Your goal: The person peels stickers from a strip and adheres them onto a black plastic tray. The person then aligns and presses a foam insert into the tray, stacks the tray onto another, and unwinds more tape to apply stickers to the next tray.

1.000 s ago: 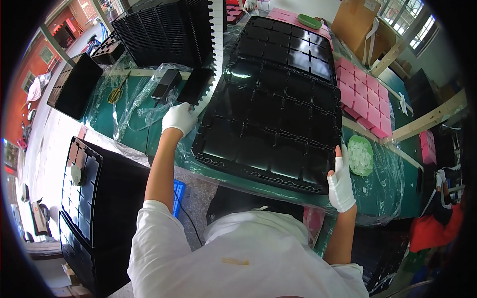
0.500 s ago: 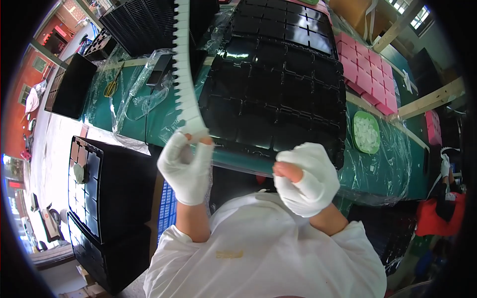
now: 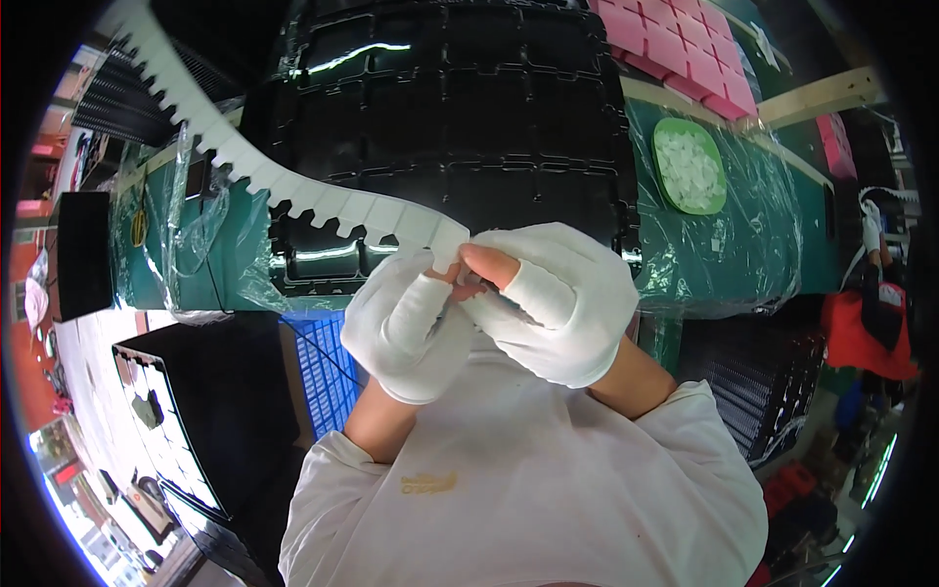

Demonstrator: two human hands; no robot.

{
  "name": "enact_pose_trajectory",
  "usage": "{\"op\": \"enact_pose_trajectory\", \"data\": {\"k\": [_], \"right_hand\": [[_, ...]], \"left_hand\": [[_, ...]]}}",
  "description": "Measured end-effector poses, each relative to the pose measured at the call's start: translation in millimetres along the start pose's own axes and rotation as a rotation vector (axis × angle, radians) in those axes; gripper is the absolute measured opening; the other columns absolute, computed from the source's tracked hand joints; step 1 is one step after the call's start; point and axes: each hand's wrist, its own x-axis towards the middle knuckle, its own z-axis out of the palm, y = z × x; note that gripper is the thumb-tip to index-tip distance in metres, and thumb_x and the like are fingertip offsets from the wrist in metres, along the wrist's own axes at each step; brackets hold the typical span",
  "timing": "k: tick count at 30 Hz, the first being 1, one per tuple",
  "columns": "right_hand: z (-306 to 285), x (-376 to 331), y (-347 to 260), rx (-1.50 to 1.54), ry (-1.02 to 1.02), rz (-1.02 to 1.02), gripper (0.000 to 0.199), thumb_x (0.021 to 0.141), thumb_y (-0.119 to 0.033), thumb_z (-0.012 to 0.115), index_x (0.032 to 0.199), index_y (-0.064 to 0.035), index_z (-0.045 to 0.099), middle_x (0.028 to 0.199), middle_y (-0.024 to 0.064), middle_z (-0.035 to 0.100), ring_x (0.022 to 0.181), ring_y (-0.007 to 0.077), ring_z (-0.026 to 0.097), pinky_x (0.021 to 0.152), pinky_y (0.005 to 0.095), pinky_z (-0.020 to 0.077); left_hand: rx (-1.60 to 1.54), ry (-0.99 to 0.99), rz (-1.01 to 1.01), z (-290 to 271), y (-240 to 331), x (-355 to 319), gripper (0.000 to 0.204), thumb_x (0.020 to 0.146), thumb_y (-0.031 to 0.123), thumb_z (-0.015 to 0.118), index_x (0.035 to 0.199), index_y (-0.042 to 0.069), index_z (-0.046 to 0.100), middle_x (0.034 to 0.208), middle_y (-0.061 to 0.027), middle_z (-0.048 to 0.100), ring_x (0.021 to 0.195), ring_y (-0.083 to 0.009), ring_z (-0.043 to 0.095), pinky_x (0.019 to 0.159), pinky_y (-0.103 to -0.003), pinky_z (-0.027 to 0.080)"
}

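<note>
A long white strip (image 3: 313,201) with evenly spaced tabs along one edge curves down from the upper left. Its near end lies between my two gloved hands, in front of my chest. My left hand (image 3: 406,328) pinches that end between thumb and fingers. Against it, my right hand (image 3: 562,303) is closed, its bare thumb tip at the strip's end; the other fingertips are partly hidden. Both white gloves leave the thumb tips uncovered. Just beyond the hands, a black moulded plastic tray (image 3: 469,117) with a grid of compartments lies on the table.
A green dish (image 3: 699,207) of small clear pieces stands right of the tray on plastic sheeting. Pink blocks (image 3: 675,44) lie farther back. Stacked black trays (image 3: 225,411) stand at my left beside a blue crate (image 3: 328,377). A person in red (image 3: 866,333) works at far right.
My hands have come together at the strip's end, the right moving left and the left moving right. The strip now slants leftward instead of hanging nearly straight. The whole view has shifted.
</note>
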Motion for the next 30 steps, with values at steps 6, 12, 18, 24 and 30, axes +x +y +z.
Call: {"op": "enact_pose_trajectory", "data": {"k": [6,12,18,24,30], "right_hand": [[-9.4,-5.7,15.5,0.015,0.069,0.075,0.037,0.066,-0.001,0.082,0.101,-0.0073,0.069,0.087,0.0051,0.071,0.069,0.0243,0.068,0.057,0.0316,0.0536],[-29.5,-3.9,10.4,0.450,-0.035,0.607,0.018,0.075,0.002,0.075,0.093,-0.0016,0.072,0.085,0.0074,0.071,0.070,0.0179,0.067,0.063,0.0277,0.0527],[-31.7,-6.4,12.3,0.591,-0.131,0.876,0.014,0.079,0.003,0.073,0.092,0.0008,0.073,0.083,0.0088,0.071,0.072,0.0138,0.066,0.066,0.0262,0.0518],[-14.9,-19.0,35.9,-0.002,0.133,0.101,0.034,0.077,-0.005,0.080,0.110,-0.0095,0.071,0.100,0.0097,0.069,0.076,0.0267,0.065,0.068,0.0334,0.0536],[-20.5,-30.6,36.7,-0.180,0.228,-0.106,0.030,0.083,-0.014,0.076,0.111,-0.0114,0.068,0.126,0.0198,0.060,0.106,0.0370,0.061,0.085,0.0460,0.0512]], "left_hand": [[-0.033,-0.078,-0.021,19.0,0.3,7.9,0.058,0.064,-0.011,0.074,0.120,-0.002,0.063,0.086,-0.0155,0.069,0.065,-0.0271,0.065,0.056,-0.030,0.052],[-0.590,-0.059,-0.477,19.5,10.2,18.0,0.047,0.072,0.004,0.081,0.116,-0.004,0.065,0.094,-0.0146,0.068,0.080,-0.0229,0.066,0.072,-0.031,0.052],[-0.731,-0.081,-0.752,17.9,15.2,28.7,0.017,0.084,0.000,0.073,0.100,-0.003,0.068,0.097,-0.0104,0.073,0.085,-0.0156,0.069,0.075,-0.028,0.055],[-0.355,-0.092,-0.684,26.4,11.2,22.7,0.011,0.083,0.000,0.075,0.092,0.000,0.068,0.082,-0.0056,0.072,0.071,-0.0104,0.067,0.067,-0.023,0.054],[-0.695,0.117,-0.992,32.4,15.6,27.0,0.009,0.085,-0.003,0.074,0.092,0.001,0.070,0.086,-0.0041,0.072,0.075,-0.0088,0.067,0.069,-0.022,0.054]]}}
